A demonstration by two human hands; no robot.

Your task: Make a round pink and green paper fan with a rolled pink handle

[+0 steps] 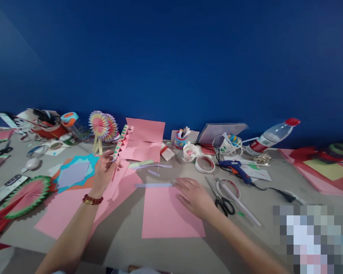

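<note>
My left hand (104, 169) is closed around the lower end of a pink paper strip (122, 144) with a green, red and white triangle pattern, held tilted upward above the table. Whether the strip is pleated or flat I cannot tell. My right hand (193, 196) lies palm down with its fingers stretched out over the upper right of a pink paper sheet (170, 215). Its fingertips are at the right end of a narrow lavender paper strip (154, 185), which runs along the sheet's top edge. More pink paper (64, 207) lies beneath my left forearm.
Right of my right hand lie black-handled scissors (224, 205), tape rolls (205, 163) and a blue glue gun (236, 171) with its cord. A plastic bottle (271, 137) leans at the back right. On the left are paper pinwheel fans (100, 125) and a watermelon-coloured fan (28, 196).
</note>
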